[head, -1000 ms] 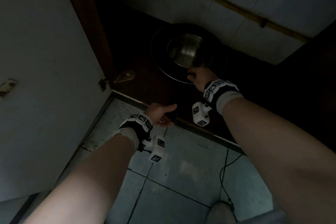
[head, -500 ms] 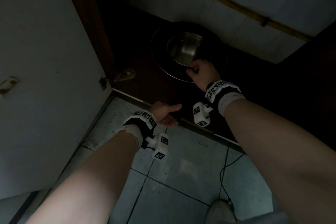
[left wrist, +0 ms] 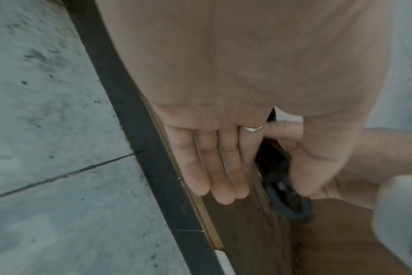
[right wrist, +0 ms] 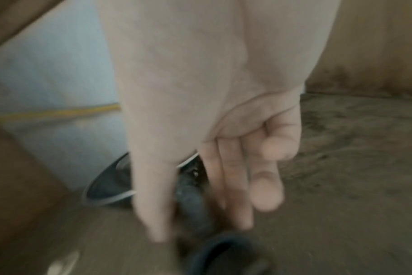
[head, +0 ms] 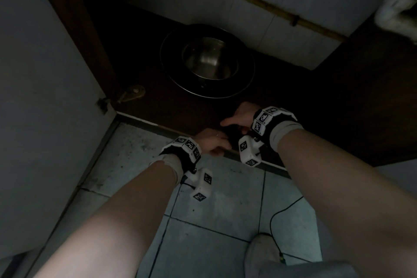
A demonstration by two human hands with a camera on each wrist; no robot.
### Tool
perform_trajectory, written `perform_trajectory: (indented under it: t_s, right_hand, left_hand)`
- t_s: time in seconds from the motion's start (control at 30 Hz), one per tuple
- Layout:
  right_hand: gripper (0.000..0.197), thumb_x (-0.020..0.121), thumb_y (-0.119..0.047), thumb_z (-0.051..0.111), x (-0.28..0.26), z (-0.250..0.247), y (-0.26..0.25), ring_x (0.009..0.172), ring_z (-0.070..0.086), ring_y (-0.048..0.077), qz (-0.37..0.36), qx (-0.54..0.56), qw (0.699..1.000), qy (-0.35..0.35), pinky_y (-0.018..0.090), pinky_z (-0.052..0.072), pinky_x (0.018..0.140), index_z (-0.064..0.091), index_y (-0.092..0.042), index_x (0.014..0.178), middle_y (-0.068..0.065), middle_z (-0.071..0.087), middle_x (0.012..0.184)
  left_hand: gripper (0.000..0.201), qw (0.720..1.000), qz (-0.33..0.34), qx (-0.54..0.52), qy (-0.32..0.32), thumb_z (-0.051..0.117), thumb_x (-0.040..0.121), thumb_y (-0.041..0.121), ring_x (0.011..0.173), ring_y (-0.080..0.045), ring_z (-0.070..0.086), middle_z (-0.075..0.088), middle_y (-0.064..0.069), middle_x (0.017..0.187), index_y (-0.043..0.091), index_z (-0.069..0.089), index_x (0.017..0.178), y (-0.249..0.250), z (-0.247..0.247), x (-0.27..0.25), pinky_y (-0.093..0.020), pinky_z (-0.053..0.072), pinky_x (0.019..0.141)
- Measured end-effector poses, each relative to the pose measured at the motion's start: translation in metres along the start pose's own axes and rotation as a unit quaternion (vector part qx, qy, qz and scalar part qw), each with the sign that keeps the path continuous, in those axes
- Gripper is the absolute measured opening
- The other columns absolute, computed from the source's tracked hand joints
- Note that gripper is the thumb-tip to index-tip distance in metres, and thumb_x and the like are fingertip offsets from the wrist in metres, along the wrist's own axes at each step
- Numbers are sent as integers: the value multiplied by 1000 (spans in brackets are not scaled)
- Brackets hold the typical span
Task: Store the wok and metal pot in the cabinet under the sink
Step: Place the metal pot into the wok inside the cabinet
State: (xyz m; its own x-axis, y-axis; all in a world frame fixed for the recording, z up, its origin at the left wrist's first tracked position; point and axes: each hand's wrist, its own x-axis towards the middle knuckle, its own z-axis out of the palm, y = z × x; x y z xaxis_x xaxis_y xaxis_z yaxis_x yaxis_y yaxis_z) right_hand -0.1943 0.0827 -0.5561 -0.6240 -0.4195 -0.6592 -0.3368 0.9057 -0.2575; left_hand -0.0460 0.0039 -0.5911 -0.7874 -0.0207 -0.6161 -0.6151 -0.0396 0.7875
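- The wide, dark, round wok [head: 206, 88] sits on the brown wooden floor of the cabinet [head: 158, 106], ahead of both hands and well inside the opening.
- The shiny metal pot [head: 208, 62] stands nested in the bowl of that wok, its open mouth facing up.
- The wok's dark handle with a loop at its end [left wrist: 287, 202] stretches back toward the hands and lies on the cabinet floor.
- The right hand [head: 242, 115] hangs over that handle near the cabinet's front edge; in the right wrist view its fingers [right wrist: 266, 188] are loosely bent and spread, with the handle just below them. The picture is blurred, and I cannot tell whether they touch the handle.
- The left hand [head: 212, 143] is just left of the right one, at the front lip of the cabinet, with its fingers [left wrist: 214, 167] straight and held together, holding nothing; a silver ring [left wrist: 252, 128] shows on one finger.
- The pale cabinet door [head: 49, 97] stands open to the left of the left hand.
- Grey floor tiles [head: 221, 205] lie beneath both forearms.
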Motion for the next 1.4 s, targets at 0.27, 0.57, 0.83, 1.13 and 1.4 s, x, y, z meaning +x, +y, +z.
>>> perform_trajectory:
  t_s: [0.27,0.57,0.83,1.13,1.4]
  right_hand:
    - [59,79,-52,68,18,-29,42,89,60,24,59,-90,992,69,27,45,62,62,-5,115,12,63,115]
    - [30,88,-30,63,46,-36,73,129,44,42,124,-151,960,199,54,35,108,66,-4,103,24,59,127]
    - [44,93,-18,57,62,-46,67,133,36,42,173,-104,924,325,56,35,108,51,2,133,28,37,145]
    - [30,96,-21,48,67,-44,73,98,60,36,155,108,924,332,40,46,85,54,1,116,21,56,130]
    - [45,82,-31,51,69,-45,70,106,62,39,157,61,939,300,47,56,83,58,-1,116,24,62,119]
  left_hand:
    - [24,987,8,-90,132,57,93,14,63,-17,56,65,-5,78,9,65,115,-3,-31,4,-26,46,63]
    - [8,958,0,-150,243,58,93,14,61,-16,55,63,-5,73,12,65,95,-11,-61,13,-27,46,62]
    - [59,885,37,-87,456,64,82,31,112,-22,60,58,-3,130,17,48,137,4,-88,21,-32,47,97]
    - [85,885,2,50,463,54,85,48,135,-33,45,23,-13,159,19,19,157,6,-96,32,-44,44,107]
    - [85,890,-6,79,448,55,86,40,133,-31,47,21,-9,158,23,12,158,-1,-84,33,-38,44,104]
